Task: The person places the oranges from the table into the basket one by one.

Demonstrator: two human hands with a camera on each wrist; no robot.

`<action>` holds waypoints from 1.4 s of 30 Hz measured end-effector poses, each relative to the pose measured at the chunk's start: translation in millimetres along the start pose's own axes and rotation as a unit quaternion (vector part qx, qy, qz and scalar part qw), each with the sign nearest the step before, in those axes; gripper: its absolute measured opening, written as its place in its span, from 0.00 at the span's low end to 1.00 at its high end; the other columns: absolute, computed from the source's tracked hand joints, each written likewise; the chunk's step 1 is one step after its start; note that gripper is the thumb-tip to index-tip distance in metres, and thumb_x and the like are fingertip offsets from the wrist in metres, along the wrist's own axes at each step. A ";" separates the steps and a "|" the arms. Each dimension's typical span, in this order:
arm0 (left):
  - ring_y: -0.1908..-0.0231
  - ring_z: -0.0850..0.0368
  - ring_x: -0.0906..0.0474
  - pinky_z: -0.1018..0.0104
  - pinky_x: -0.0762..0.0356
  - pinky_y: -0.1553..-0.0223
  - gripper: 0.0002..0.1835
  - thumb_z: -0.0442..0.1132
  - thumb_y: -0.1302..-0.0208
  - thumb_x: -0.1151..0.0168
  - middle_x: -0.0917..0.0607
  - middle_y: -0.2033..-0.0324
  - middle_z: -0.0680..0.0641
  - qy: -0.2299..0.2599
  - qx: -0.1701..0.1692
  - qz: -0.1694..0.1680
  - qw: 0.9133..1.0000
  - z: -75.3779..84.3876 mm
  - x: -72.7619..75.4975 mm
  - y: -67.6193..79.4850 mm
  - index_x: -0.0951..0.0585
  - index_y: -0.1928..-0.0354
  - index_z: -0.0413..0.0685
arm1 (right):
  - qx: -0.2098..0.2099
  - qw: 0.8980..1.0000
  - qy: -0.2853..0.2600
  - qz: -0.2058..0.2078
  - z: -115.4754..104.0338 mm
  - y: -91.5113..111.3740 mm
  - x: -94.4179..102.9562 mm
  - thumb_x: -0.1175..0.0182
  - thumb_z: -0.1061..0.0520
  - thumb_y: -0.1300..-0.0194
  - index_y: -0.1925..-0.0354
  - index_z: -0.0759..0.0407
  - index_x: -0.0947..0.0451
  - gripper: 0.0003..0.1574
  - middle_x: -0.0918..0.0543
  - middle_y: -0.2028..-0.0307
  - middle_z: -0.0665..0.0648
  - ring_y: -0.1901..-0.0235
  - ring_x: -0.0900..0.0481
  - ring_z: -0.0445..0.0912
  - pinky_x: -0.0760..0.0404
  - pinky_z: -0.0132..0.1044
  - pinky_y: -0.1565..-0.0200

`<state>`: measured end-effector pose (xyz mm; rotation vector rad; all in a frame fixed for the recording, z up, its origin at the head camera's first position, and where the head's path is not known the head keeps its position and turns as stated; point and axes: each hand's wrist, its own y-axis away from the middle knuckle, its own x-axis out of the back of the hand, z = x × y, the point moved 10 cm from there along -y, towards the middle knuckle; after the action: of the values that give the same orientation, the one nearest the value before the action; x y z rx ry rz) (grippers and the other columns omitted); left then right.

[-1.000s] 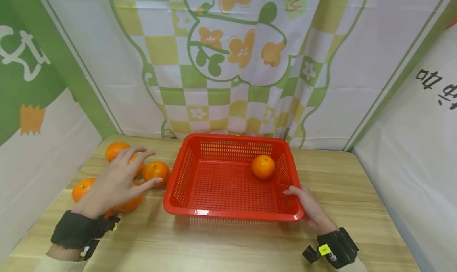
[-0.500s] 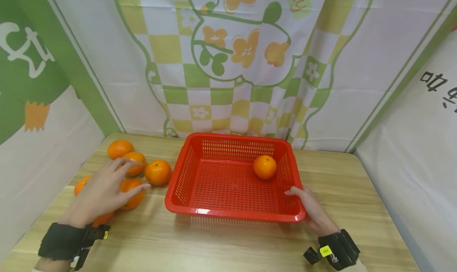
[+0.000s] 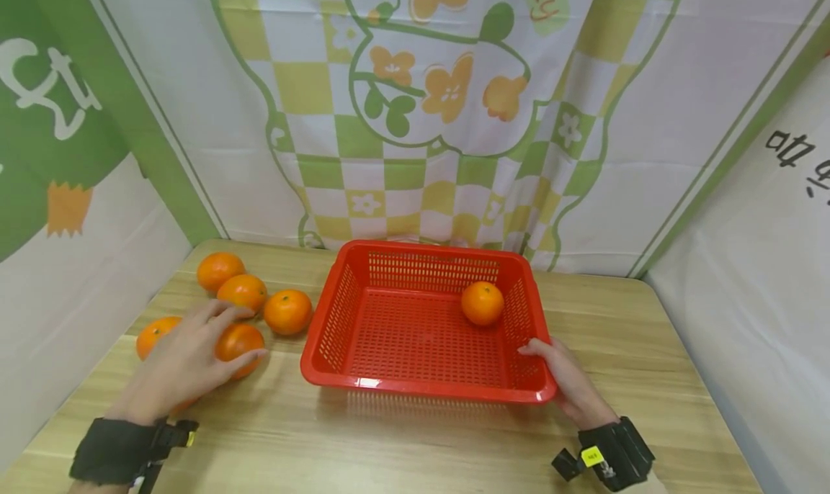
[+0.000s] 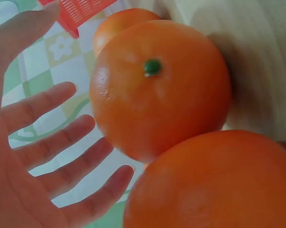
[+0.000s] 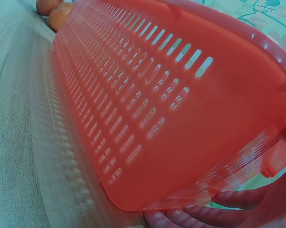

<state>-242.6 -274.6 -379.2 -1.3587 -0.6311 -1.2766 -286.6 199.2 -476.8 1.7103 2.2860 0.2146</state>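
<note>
My left hand [image 3: 184, 357] is spread over an orange [image 3: 241, 341] on the table's left side, thumb at its near side and fingers at its far side. In the left wrist view the fingers [image 4: 52, 142] are extended and apart, beside an orange with a green stem end [image 4: 161, 95]; another orange [image 4: 214, 185] sits nearer that camera. My right hand [image 3: 570, 382] holds the right side of a red plastic basket [image 3: 421, 389], thumb over the rim and fingers under the outside. One orange [image 3: 482, 304] lies inside the basket at the right.
Around the left hand lie more oranges, including one at the back [image 3: 220, 272], one near the basket [image 3: 288, 312] and one at the left [image 3: 155, 333]. A patterned curtain [image 3: 402, 163] hangs behind the wooden table [image 3: 389, 451].
My left hand has drawn back and down from the far oranges to the nearer one. The right hand stays on the basket, which keeps its place; the head view shifts slightly.
</note>
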 end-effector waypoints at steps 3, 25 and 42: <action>0.56 0.41 0.29 0.37 0.24 0.64 0.33 0.66 0.53 0.35 0.25 0.55 0.39 -0.005 0.004 -0.004 1.000 -2.3 -5.6 3.1 0.22 0.53 0.49 | -0.002 1.000 -0.002 0.001 0.6 0.4 -0.2 0.51 0.59 0.34 0.34 0.63 0.46 0.33 0.35 0.39 0.72 0.47 0.30 0.64 0.22 0.51 0.52; 0.55 0.35 0.30 0.33 0.29 0.62 0.35 0.65 0.54 0.33 0.25 0.54 0.38 -0.038 -0.004 -0.017 0.999 -8.0 -24.0 8.1 0.24 0.50 0.48 | 0.000 1.000 -0.001 -0.002 1.7 -0.9 -0.3 0.52 0.59 0.34 0.34 0.65 0.45 0.32 0.35 0.40 0.73 0.46 0.31 0.65 0.22 0.51 0.52; 0.59 0.40 0.24 0.39 0.22 0.66 0.41 0.70 0.56 0.36 0.23 0.52 0.36 -0.029 0.012 -0.083 0.996 -2.0 -57.9 7.8 0.25 0.48 0.46 | 0.005 1.000 -0.005 -0.007 0.0 -2.0 -0.4 0.53 0.60 0.33 0.33 0.63 0.46 0.32 0.36 0.39 0.72 0.46 0.31 0.64 0.23 0.51 0.51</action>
<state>-252.1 -261.5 -435.5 -1.3489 -0.8105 -1.3603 -288.3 198.2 -477.3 1.6968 2.2940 0.1925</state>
